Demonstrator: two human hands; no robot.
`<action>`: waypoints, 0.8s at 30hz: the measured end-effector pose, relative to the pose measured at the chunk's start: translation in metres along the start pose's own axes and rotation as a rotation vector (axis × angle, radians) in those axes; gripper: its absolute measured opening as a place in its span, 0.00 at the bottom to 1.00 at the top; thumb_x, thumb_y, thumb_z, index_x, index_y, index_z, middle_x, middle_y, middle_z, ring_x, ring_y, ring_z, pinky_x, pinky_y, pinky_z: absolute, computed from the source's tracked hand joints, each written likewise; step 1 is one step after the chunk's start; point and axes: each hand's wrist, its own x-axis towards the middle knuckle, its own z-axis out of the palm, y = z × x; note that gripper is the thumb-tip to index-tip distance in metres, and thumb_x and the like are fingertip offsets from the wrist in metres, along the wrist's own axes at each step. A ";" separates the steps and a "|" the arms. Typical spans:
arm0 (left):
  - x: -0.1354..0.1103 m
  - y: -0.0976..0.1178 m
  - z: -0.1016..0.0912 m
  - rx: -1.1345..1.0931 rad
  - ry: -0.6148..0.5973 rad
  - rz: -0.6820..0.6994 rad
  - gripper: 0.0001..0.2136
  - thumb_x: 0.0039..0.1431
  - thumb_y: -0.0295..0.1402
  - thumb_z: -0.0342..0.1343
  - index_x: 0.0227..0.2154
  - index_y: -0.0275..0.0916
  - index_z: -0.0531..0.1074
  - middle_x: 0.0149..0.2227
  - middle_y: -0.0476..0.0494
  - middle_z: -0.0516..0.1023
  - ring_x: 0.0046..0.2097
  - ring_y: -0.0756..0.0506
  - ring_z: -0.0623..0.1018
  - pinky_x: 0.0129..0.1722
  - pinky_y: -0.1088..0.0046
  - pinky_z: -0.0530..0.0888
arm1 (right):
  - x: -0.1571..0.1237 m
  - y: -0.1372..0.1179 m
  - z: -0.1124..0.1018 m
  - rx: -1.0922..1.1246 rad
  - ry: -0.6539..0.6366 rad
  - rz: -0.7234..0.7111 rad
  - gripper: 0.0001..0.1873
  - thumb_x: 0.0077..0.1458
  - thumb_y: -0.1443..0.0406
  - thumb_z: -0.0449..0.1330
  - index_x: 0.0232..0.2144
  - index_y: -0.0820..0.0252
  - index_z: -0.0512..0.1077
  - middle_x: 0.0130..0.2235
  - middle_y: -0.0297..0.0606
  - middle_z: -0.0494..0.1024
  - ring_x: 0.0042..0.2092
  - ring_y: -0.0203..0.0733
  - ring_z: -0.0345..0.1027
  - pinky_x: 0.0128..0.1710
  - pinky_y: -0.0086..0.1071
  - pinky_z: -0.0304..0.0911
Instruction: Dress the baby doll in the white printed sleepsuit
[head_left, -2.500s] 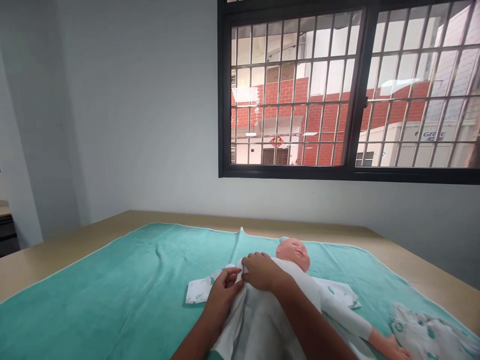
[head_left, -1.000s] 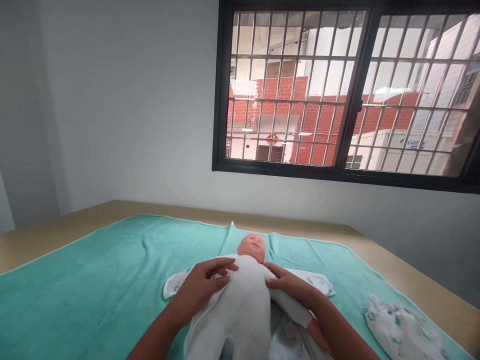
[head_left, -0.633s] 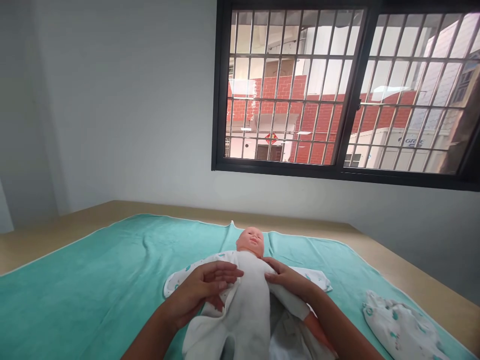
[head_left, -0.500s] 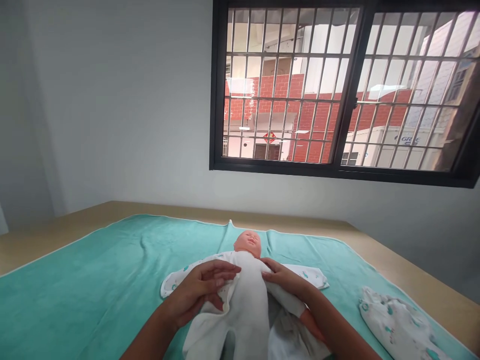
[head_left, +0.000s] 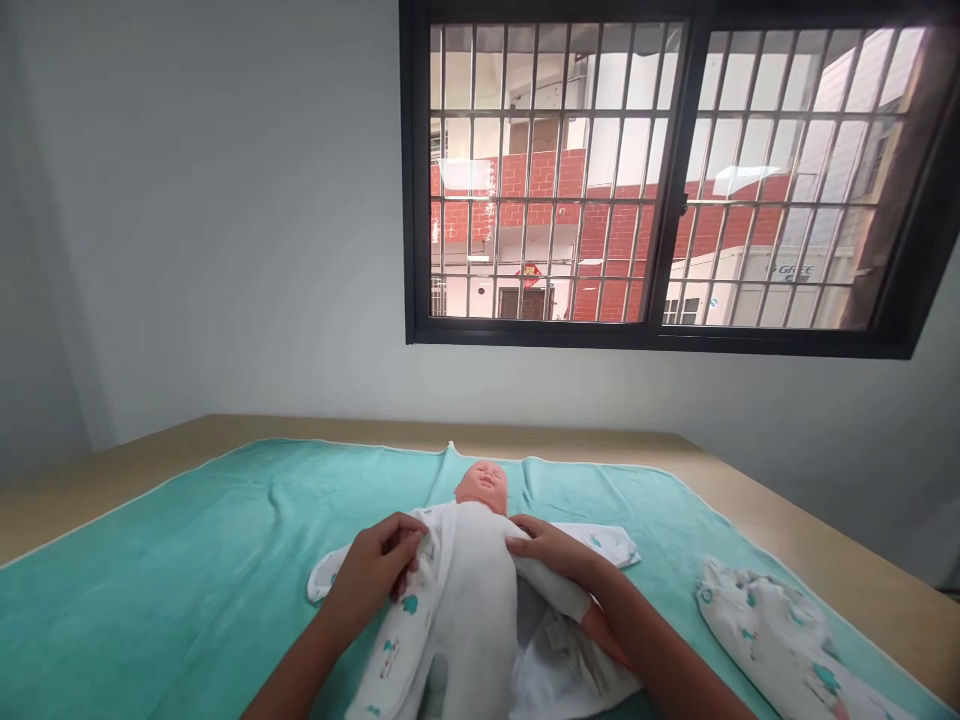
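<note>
A baby doll (head_left: pixel 480 580) with a white cloth body lies on its back, its head (head_left: pixel 482 485) away from me. Beneath it is spread a white baby garment (head_left: pixel 596 542) with a green print. One printed front panel (head_left: pixel 409 610) is folded up along the doll's left-hand side as I see it. My left hand (head_left: pixel 382 560) pinches this panel near the doll's shoulder, fingers closed on the cloth. On the other side, my right hand (head_left: pixel 551 548) grips the doll's shoulder and upper arm, thumb on its chest. The doll's orange-pink hand (head_left: pixel 604 632) shows below my right forearm.
A turquoise blanket (head_left: pixel 195 560) covers much of the wooden table (head_left: pixel 712 460). At the right lies another crumpled printed white garment (head_left: pixel 780 630). Behind the table are a pale wall (head_left: pixel 225 250) and a barred, black-framed window (head_left: pixel 540 335).
My left hand has moved from the doll's chest out to its side and closed on the garment panel, whose printed face now shows there. My right hand stays on the shoulder.
</note>
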 end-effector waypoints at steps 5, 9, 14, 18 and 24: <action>-0.003 -0.009 0.009 0.449 0.085 0.270 0.11 0.62 0.39 0.49 0.36 0.44 0.76 0.35 0.48 0.79 0.37 0.44 0.76 0.39 0.69 0.68 | 0.003 0.008 -0.017 -0.063 -0.059 0.050 0.28 0.55 0.42 0.51 0.44 0.55 0.73 0.46 0.37 0.77 0.44 0.43 0.70 0.43 0.36 0.65; -0.001 -0.001 0.015 0.508 0.144 0.175 0.12 0.63 0.40 0.46 0.36 0.43 0.74 0.33 0.48 0.78 0.33 0.45 0.74 0.35 0.70 0.67 | 0.008 0.026 -0.038 -0.181 0.033 0.059 0.22 0.56 0.47 0.53 0.39 0.57 0.73 0.34 0.36 0.77 0.34 0.38 0.68 0.32 0.31 0.62; 0.006 0.036 0.060 0.869 0.065 0.318 0.11 0.61 0.30 0.46 0.37 0.43 0.74 0.38 0.45 0.77 0.43 0.41 0.73 0.42 0.64 0.66 | 0.019 0.052 -0.046 -0.382 0.217 -0.001 0.14 0.39 0.64 0.66 0.32 0.58 0.73 0.32 0.33 0.74 0.32 0.36 0.63 0.31 0.29 0.54; 0.013 0.053 0.117 0.996 -0.341 0.556 0.12 0.55 0.33 0.58 0.44 0.45 0.72 0.47 0.43 0.75 0.50 0.39 0.72 0.48 0.61 0.67 | 0.028 0.065 -0.041 -0.464 0.273 -0.039 0.19 0.35 0.65 0.67 0.35 0.58 0.72 0.33 0.33 0.73 0.32 0.36 0.60 0.32 0.29 0.51; 0.033 0.043 0.172 1.155 -0.649 0.709 0.26 0.49 0.46 0.64 0.49 0.38 0.69 0.52 0.34 0.73 0.55 0.34 0.70 0.53 0.51 0.67 | 0.031 0.075 -0.042 -0.473 0.356 -0.052 0.13 0.43 0.66 0.61 0.36 0.57 0.72 0.39 0.34 0.75 0.38 0.37 0.64 0.37 0.28 0.54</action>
